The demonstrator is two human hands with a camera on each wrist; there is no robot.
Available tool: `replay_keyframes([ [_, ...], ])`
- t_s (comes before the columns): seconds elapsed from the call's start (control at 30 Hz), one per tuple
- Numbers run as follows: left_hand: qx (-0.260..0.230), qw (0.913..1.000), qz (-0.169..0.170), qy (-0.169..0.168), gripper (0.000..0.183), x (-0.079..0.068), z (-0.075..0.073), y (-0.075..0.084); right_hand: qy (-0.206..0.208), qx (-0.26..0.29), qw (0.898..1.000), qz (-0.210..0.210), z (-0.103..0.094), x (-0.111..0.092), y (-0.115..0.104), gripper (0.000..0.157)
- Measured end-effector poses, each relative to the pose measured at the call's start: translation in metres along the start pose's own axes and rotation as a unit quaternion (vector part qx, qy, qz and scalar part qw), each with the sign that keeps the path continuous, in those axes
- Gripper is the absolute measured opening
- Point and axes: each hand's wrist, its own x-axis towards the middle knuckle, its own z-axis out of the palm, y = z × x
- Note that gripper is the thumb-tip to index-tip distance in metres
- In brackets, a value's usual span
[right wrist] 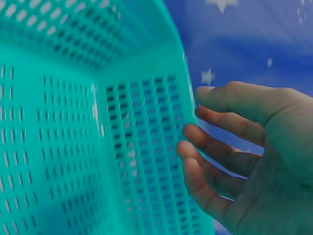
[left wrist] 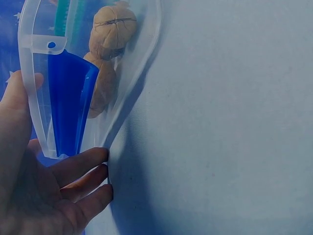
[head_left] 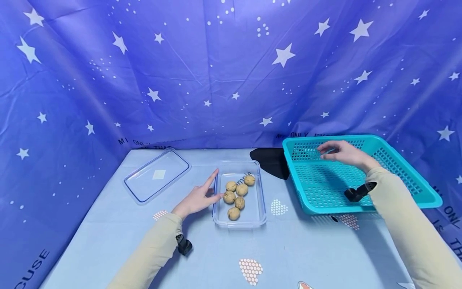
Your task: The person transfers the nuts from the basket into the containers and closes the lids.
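Observation:
A clear plastic food container (head_left: 240, 222) with several walnuts (head_left: 240, 202) in it stands on the table. My left hand (head_left: 197, 199) is at its left side and holds the wall. The thumb reaches over the rim, and the index finger stretches along it. In the left wrist view, the other fingertips (left wrist: 100, 154) touch the outside of the wall, and two walnuts (left wrist: 112, 29) show through the plastic. Above the turquoise basket (head_left: 306, 208), my right hand (head_left: 343, 153) hovers with loosely bent fingers and nothing visible between them. The right wrist view shows those fingers beside the basket's rim.
A clear lid (head_left: 144, 182) with a blue seal and a pale square on it lies left of the container. The basket fills the right side of the table. A star-patterned blue curtain (head_left: 231, 80) stands behind and along both sides.

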Motion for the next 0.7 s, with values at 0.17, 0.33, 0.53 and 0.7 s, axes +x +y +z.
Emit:
replay_keyframes([
  [0.17, -0.002, 0.9999, -0.011, 0.001, 0.085, 0.000, 0.000, 0.001, -0.005, 0.015, 0.999, 0.037, -0.006, -0.002, 0.027, 0.048],
  [0.33, -0.004, 0.9999, -0.010, 0.002, 0.083, -0.001, 0.002, 0.001, 0.004, 0.026, 0.997, 0.073, -0.008, -0.007, 0.052, 0.054],
  [0.53, -0.008, 0.9999, -0.010, 0.002, 0.083, -0.003, 0.003, 0.001, 0.012, 0.046, 0.993, 0.107, -0.009, -0.014, 0.077, 0.057],
  [0.7, -0.006, 1.0000, -0.004, 0.005, 0.083, -0.004, 0.003, -0.001, 0.021, 0.046, 0.991, 0.120, -0.015, -0.016, 0.102, 0.063],
])
